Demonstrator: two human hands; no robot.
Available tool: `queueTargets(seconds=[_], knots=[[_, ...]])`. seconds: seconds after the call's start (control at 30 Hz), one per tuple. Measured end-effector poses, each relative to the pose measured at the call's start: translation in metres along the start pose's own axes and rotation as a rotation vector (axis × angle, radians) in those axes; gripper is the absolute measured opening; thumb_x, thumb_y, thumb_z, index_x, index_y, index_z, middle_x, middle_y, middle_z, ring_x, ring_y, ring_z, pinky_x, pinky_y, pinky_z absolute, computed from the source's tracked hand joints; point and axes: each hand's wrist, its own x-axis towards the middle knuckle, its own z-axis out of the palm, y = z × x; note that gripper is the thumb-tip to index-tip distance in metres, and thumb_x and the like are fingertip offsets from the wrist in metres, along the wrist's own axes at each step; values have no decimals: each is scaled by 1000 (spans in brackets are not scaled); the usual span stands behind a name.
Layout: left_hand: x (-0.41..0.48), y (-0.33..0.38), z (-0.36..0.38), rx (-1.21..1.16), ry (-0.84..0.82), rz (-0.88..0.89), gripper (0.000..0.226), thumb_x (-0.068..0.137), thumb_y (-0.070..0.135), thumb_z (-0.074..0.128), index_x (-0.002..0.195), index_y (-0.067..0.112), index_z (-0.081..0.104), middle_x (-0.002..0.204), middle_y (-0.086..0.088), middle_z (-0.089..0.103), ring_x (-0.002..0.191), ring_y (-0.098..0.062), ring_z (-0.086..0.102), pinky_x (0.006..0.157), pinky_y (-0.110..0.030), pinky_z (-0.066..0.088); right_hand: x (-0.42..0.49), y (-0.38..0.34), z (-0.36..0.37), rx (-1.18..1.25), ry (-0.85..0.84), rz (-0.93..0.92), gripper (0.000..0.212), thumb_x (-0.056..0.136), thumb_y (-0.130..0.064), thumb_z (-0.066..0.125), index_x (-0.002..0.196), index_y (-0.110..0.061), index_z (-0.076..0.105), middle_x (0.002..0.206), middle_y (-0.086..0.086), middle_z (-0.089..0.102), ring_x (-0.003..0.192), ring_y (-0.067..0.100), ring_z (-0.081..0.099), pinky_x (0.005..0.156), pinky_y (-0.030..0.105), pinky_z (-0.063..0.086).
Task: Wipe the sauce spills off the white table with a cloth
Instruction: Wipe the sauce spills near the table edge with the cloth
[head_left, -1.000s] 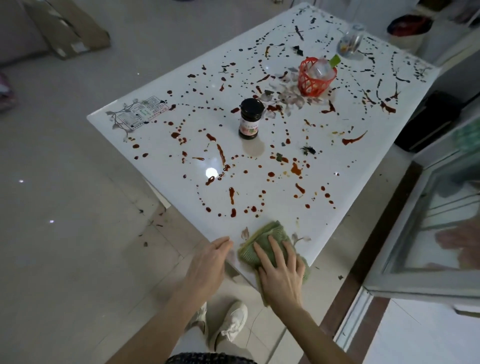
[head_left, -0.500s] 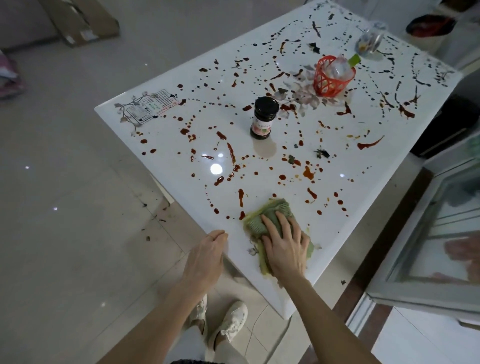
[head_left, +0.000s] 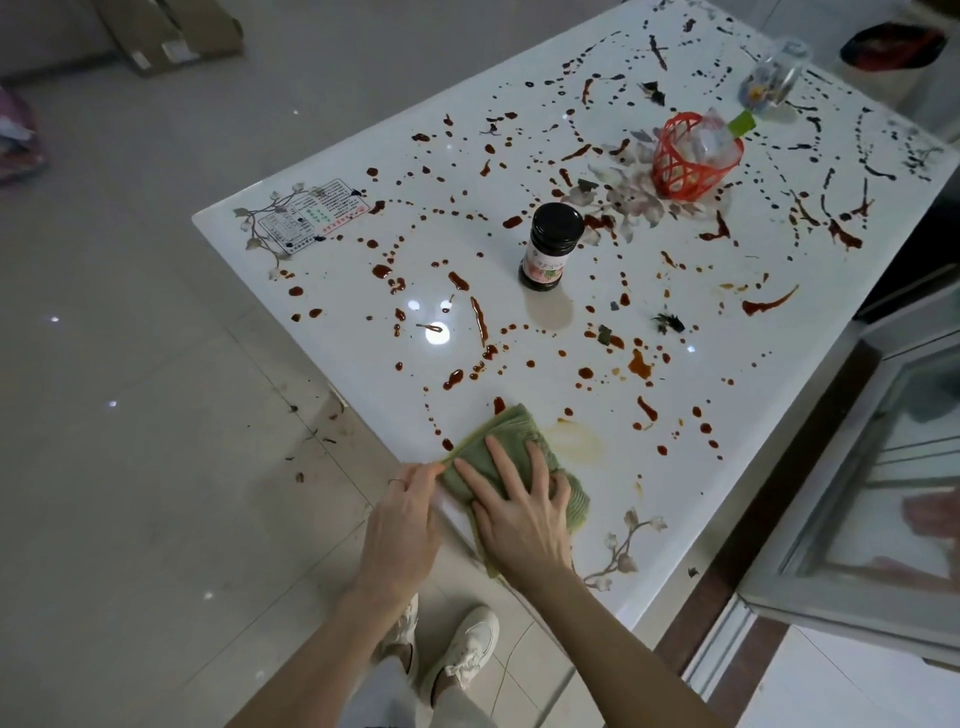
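at the near edge of the bench (head_left: 675, 499), white and glossy: green cloth (head_left: 498, 436), bunched, lying on the top. right hand (head_left: 519, 514) on it, fingers straight and spread, pressing down. left hand (head_left: 402, 525) at the bench edge, fingers bent, tips against the cloth's left side; whether they pinch it cannot be told. sauce spills (head_left: 478, 317), red-brown drops and streaks, across most of the top. pale smear (head_left: 582, 441) just beside the cloth. dark jar (head_left: 550, 247) upright mid-bench; red basket (head_left: 685, 166) nearer the far edge.
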Motion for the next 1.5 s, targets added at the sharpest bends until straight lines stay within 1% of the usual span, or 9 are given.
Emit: queueTargets(seconds=[0.1, 0.43, 0.63, 0.73, 0.83, 1.0, 1.13, 1.27, 1.5], knots=[[8, -2, -3, 23, 13, -4, 28, 87, 2, 49, 113, 8, 58, 107, -7, 61, 83, -24, 61, 68, -30, 46, 18, 9, -4, 14, 4, 61, 46, 95, -49, 36, 141, -48, 41, 151, -6, 42, 133, 36, 37, 94, 56, 40], [18, -14, -10, 40, 34, -54, 26, 91, 2, 49, 114, 8, 60, 117, -4, 59, 90, -19, 60, 76, -27, 49, 5, 22, -4, 67, 122, 387, 46, 95, -44, 34, 137, -39, 52, 147, 0, 47, 129, 34, 36, 88, 49, 41], [27, -24, -12, 67, 57, -48, 28, 85, -3, 53, 110, 8, 60, 114, -4, 61, 89, -24, 59, 68, -24, 40, 5, -23, 6, -39, 63, 94, 53, 89, -45, 45, 142, -43, 46, 152, 1, 42, 127, 42, 38, 90, 59, 42], [32, -26, -13, 78, 60, -51, 41, 80, -9, 54, 118, 6, 57, 119, -7, 59, 98, -26, 57, 76, -30, 47, 37, -36, 0, -30, 41, 19, 51, 89, -45, 43, 140, -45, 46, 149, -2, 45, 126, 41, 37, 91, 56, 40], [38, -28, -15, 110, 44, -56, 48, 78, -12, 54, 123, 5, 53, 118, -9, 59, 100, -25, 57, 80, -31, 49, 62, -32, -5, -7, 14, 37, 47, 92, -44, 42, 138, -46, 46, 145, -3, 49, 126, 39, 41, 89, 52, 40], [43, -28, -17, 172, 14, -47, 46, 75, -13, 57, 118, 3, 56, 121, -11, 58, 102, -28, 59, 81, -33, 51, 66, 4, -14, 27, -17, 295, 56, 92, -52, 20, 143, -43, 41, 149, 1, 43, 132, 36, 33, 95, 54, 39], [43, -29, -20, 189, 19, -48, 44, 70, -15, 61, 109, 5, 61, 116, -9, 61, 94, -26, 62, 73, -31, 51, 40, 16, -9, -2, 77, 362, 50, 94, -45, 33, 139, -35, 50, 142, 5, 50, 123, 39, 41, 83, 51, 43], [48, -29, -25, 202, 32, -34, 39, 61, -18, 63, 89, 9, 61, 92, -7, 65, 64, -24, 57, 51, -25, 35, 34, -12, -2, 7, 106, 253, 49, 91, -41, 40, 137, -35, 53, 142, 6, 50, 123, 42, 41, 84, 54, 43], [58, -36, -27, 122, 128, -84, 34, 79, -10, 55, 108, 6, 58, 96, -11, 65, 78, -29, 61, 60, -32, 44, 96, -57, -1, 19, 74, 45, 47, 88, -37, 55, 135, -41, 51, 139, 1, 51, 121, 40, 41, 84, 51, 41]])
